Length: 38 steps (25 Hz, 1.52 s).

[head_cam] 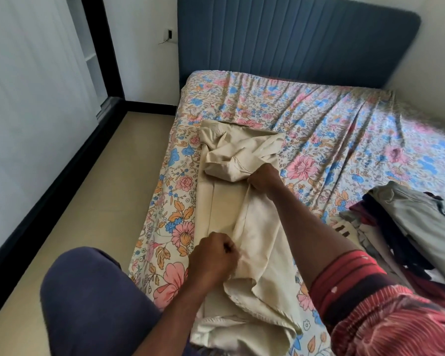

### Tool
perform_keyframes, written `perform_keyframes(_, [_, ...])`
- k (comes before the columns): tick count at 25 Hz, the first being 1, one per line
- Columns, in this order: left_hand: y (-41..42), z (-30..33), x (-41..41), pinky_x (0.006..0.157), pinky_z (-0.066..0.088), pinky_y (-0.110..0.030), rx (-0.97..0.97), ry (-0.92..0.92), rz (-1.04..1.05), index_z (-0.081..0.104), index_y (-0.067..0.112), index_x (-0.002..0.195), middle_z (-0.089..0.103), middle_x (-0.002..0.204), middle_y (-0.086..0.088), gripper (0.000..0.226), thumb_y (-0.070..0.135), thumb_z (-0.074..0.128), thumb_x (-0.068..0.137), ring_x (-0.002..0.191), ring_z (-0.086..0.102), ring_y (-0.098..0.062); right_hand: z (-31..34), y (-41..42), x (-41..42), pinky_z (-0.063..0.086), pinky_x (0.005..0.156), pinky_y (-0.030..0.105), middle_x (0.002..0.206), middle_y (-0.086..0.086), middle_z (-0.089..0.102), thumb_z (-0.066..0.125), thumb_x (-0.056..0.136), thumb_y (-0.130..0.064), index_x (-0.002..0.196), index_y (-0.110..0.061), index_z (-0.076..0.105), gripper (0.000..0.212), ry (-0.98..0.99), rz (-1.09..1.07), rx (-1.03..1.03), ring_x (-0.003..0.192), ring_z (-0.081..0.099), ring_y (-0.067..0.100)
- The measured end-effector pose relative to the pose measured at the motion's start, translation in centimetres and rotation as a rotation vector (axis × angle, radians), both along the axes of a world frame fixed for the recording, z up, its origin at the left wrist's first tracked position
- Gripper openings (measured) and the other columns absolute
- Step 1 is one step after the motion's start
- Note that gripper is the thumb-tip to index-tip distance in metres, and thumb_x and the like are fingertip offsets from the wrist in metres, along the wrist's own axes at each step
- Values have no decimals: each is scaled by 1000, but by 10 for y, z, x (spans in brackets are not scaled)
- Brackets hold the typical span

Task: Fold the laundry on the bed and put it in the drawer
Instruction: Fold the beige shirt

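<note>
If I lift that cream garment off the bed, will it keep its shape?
Probably not: the cream garment bunches between the left hand and right hand, so it likely flops. Its slight sheen hints at slippery folds.

no readable text, labels, brands or numbers anywhere in view

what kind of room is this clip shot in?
Almost certainly a bedroom in a home. A bed with a floral sheet stands against a blue padded headboard, and a pile of unfolded clothes lies on it. Both hands grip a cream garment spread on the sheet.
</note>
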<state>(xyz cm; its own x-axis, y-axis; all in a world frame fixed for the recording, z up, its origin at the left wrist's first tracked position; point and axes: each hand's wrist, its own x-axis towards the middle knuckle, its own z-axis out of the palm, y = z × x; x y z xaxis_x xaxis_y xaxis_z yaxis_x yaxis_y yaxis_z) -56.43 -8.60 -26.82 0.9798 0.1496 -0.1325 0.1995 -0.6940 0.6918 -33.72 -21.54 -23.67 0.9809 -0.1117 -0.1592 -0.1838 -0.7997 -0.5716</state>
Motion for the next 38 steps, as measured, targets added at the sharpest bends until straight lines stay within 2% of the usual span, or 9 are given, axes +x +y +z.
perform_keyframes(3, [21,-1,4,66,51,-25,-45,39,-80,67,28,71,70,72,13,18,38,73,86,69,65,-1,10,7,11,52,70,31,85,14,67,71,77,-16,86,-2,68,17,86,130,-66,93,69,31])
perform_keyframes(8, [38,-2,30,58,46,-25,-165,10,-51,65,22,68,63,60,9,37,55,76,81,57,59,-5,21,2,42,44,108,44,141,18,53,84,77,-46,145,-6,43,89,-24,69,34,132,50,37])
perform_keyframes(11, [44,7,74,65,58,-33,-239,-35,-60,66,20,72,65,63,6,35,53,75,83,62,64,-10,19,19,57,36,113,53,134,13,61,72,88,-39,136,-11,55,58,-3,171,-261,127,55,34])
perform_keyframes(18, [34,25,154,69,46,-33,-278,-281,490,59,11,90,67,90,-4,22,24,75,82,88,64,-30,64,183,75,49,87,26,109,15,75,62,94,-13,112,-7,75,23,-227,342,301,106,69,29])
perform_keyframes(24, [144,-5,221,109,35,-59,-197,-85,603,23,27,150,23,155,-22,131,60,96,45,141,26,-42,17,147,80,62,80,39,84,12,75,69,80,-15,87,-7,75,13,-171,355,140,82,73,30])
perform_keyframes(29, [131,-5,259,112,14,-64,247,-272,-43,51,45,134,35,155,8,105,101,54,45,147,24,-17,-3,-24,116,45,103,47,135,7,53,67,71,0,116,-29,68,55,-422,-86,-17,122,53,31])
perform_keyframes(32, [113,-8,275,104,21,-47,447,-293,-471,70,38,112,52,138,21,76,89,55,58,137,42,-7,-7,-82,137,42,104,60,148,3,29,76,81,-17,133,-42,56,61,-219,122,-378,134,38,32])
perform_keyframes(35, [114,12,280,82,42,-31,-46,-318,-253,72,33,90,65,101,19,12,44,71,90,92,63,-6,-3,-88,167,51,99,52,144,9,41,79,87,-22,115,-28,74,30,-375,350,-356,125,48,30])
perform_keyframes(38, [150,35,310,68,51,-27,-443,-152,-17,69,13,97,68,93,-4,25,30,52,105,84,63,-17,24,-53,215,52,89,40,115,19,61,80,84,-11,103,-10,79,19,-489,372,-260,107,61,33])
